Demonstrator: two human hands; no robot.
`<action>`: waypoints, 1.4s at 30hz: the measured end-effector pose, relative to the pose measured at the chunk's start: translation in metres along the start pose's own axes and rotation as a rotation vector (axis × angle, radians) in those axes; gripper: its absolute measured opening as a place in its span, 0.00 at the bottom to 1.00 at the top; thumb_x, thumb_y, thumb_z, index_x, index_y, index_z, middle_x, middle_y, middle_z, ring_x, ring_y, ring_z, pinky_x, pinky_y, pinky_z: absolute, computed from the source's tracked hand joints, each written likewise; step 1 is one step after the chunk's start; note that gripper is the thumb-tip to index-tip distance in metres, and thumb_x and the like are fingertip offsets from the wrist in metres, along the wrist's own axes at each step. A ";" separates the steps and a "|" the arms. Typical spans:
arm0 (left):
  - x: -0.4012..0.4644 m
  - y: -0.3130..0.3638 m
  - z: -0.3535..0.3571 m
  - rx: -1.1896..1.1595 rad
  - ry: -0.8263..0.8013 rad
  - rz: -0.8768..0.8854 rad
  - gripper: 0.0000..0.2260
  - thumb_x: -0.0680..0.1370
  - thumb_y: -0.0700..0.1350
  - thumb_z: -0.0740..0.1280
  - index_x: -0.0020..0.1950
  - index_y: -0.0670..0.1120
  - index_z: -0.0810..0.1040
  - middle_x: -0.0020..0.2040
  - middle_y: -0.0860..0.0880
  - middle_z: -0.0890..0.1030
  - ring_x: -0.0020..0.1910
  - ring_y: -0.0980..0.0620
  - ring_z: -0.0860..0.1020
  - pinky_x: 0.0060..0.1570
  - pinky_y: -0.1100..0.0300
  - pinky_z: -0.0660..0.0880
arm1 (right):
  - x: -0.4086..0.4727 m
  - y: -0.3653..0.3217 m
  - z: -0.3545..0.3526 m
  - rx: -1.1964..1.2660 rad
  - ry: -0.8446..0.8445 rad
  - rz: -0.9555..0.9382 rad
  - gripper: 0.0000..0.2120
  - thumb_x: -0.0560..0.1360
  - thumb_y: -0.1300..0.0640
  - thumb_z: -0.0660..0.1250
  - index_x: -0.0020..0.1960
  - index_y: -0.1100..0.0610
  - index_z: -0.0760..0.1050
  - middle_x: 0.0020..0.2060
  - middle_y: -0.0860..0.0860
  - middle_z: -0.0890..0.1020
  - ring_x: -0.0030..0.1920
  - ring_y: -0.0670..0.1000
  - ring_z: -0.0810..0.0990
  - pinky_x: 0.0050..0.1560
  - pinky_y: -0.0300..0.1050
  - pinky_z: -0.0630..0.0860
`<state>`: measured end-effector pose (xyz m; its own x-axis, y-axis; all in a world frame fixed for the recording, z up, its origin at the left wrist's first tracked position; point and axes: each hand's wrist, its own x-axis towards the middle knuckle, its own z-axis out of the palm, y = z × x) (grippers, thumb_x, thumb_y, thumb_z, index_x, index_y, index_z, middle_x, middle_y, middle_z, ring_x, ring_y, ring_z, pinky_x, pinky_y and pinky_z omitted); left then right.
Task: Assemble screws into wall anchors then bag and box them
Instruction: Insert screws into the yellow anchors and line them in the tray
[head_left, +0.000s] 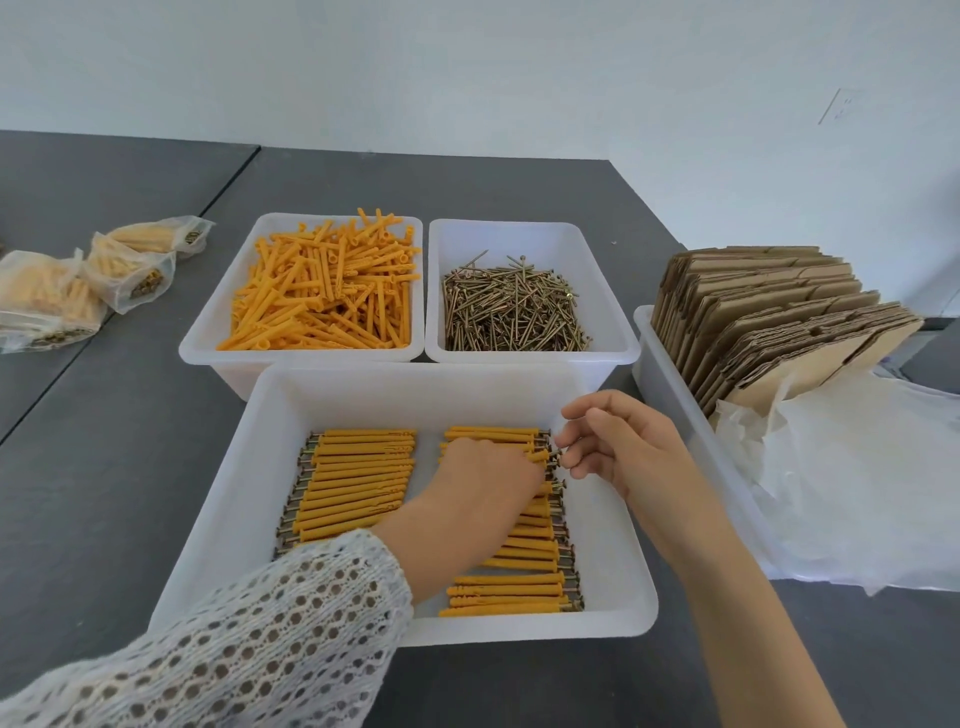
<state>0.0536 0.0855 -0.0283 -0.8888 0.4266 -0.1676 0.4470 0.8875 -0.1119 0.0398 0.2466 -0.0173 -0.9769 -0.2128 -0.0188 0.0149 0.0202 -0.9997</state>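
Note:
A white front bin holds two neat rows of orange anchors with screws in them. My left hand reaches into the right row and grips one orange anchor. Just to its right, my right hand pinches the screw head sticking out of that anchor's end. Behind, one white bin holds loose orange anchors and another holds loose brass screws.
Several filled plastic bags lie on the grey table at the far left. A white bin with flat cardboard boxes stands at the right, beside a heap of clear bags. The table edge runs behind the bins.

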 end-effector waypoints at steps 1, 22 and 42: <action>0.002 0.001 0.002 -0.005 -0.010 0.001 0.10 0.80 0.41 0.66 0.48 0.51 0.66 0.51 0.50 0.78 0.49 0.47 0.79 0.38 0.54 0.66 | 0.000 0.001 0.000 0.000 -0.002 -0.002 0.12 0.82 0.66 0.55 0.53 0.65 0.78 0.39 0.58 0.83 0.36 0.52 0.80 0.37 0.39 0.79; 0.009 -0.157 0.027 -0.316 0.502 -0.712 0.16 0.82 0.52 0.60 0.66 0.46 0.76 0.65 0.42 0.75 0.65 0.38 0.69 0.60 0.42 0.69 | 0.112 -0.017 0.026 -0.778 0.208 -0.243 0.09 0.79 0.62 0.59 0.55 0.55 0.76 0.46 0.48 0.77 0.43 0.46 0.74 0.35 0.32 0.66; 0.021 -0.154 0.029 -0.659 0.910 -0.608 0.09 0.78 0.37 0.63 0.52 0.49 0.80 0.51 0.52 0.79 0.51 0.48 0.76 0.50 0.53 0.72 | 0.172 -0.002 0.036 -1.248 0.148 0.371 0.09 0.77 0.55 0.57 0.41 0.56 0.73 0.40 0.52 0.79 0.39 0.51 0.75 0.34 0.43 0.64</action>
<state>-0.0313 -0.0472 -0.0430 -0.7969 -0.3437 0.4968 0.0430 0.7880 0.6142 -0.1203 0.1752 -0.0196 -0.9725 0.1079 -0.2063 0.1581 0.9565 -0.2450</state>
